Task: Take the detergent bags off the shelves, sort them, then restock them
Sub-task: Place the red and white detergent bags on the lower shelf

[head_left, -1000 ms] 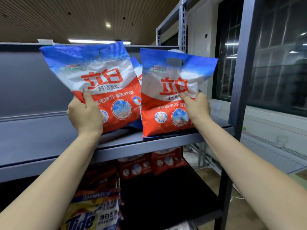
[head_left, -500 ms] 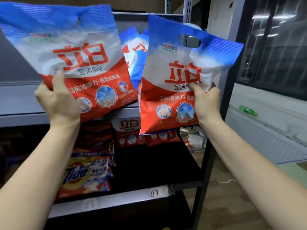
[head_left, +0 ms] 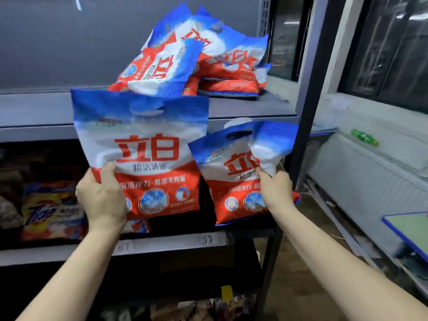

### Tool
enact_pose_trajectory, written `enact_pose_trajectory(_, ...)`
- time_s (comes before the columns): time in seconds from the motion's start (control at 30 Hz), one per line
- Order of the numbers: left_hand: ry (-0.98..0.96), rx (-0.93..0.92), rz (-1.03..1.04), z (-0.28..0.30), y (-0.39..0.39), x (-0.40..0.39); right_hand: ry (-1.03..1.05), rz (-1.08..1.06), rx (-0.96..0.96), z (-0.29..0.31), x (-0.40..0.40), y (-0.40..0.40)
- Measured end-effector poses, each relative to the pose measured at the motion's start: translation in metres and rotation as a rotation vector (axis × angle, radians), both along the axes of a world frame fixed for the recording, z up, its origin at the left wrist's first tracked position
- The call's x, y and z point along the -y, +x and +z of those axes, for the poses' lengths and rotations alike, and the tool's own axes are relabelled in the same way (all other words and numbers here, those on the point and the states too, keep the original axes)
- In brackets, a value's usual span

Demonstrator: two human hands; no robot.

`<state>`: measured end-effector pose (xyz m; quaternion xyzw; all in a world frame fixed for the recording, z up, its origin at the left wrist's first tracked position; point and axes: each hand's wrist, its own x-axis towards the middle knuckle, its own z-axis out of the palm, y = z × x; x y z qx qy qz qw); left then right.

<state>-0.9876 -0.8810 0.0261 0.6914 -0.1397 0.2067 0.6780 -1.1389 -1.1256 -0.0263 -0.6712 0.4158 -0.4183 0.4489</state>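
On the far left, an orange Tide bag point(head_left: 54, 212) lay in the dark of the lower shelf. The left hand point(head_left: 102, 200) gripped the lower left corner of a red, white and blue detergent bag point(head_left: 143, 156), thumb curled over the front and the other fingers hidden behind it. That bag stood upright in the air in front of the upper shelf's edge point(head_left: 34, 133), its blue top level with the shelf board. The left forearm rose from the bottom left, wrist bent slightly back.

Behind and above, a loose pile of the same bags point(head_left: 192, 56) lay slumped on the upper shelf, with bare board open to its left.

The right hand point(head_left: 275, 188) pinched a second bag point(head_left: 238, 181) at its upper right side, fingers bunching the white part so the blue top folded over. This bag hung lower and tilted, its left edge close beside the first bag, its bottom near the lower shelf's front lip point(head_left: 176, 243). The shelf's dark upright post point(head_left: 308, 112) stood just right of it. The right forearm reached in from the bottom right, nearly straight. Beyond the post, a white radiator point(head_left: 361, 181) ran along the wall.
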Motion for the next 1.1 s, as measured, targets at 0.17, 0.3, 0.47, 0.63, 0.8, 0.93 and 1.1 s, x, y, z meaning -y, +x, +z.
enact_pose_trajectory(0.17, 0.150, -0.111, 0.088, -0.049, 0.011, 0.010, 0.037, -0.031, -0.024, -0.022, 0.007, 0.008)
enact_pose_trajectory(0.3, 0.132, -0.203, 0.058, -0.071, 0.013, 0.023, 0.110, -0.151, -0.034, -0.030, 0.018, 0.024)
enact_pose_trajectory(0.47, 0.127, -0.237, 0.074, -0.085, 0.041, 0.050, 0.272, -0.088, 0.134, -0.040, 0.042, 0.056)
enact_pose_trajectory(0.63, 0.102, -0.269, 0.051, -0.105, 0.079, 0.087, 0.211, -0.040, 0.262, -0.056, 0.071, 0.098)
enact_pose_trajectory(0.8, 0.179, -0.150, 0.050, -0.124, 0.116, 0.132, 0.211, 0.041, 0.253, -0.079, 0.099, 0.128)
enact_pose_trajectory(0.93, 0.233, -0.162, 0.084, -0.131, 0.140, 0.164, 0.277, -0.049, 0.308, -0.092, 0.123, 0.146)
enact_pose_trajectory(1.1, 0.174, -0.160, 0.096, -0.140, 0.169, 0.198, 0.333, 0.001, 0.309, -0.101, 0.153, 0.169)
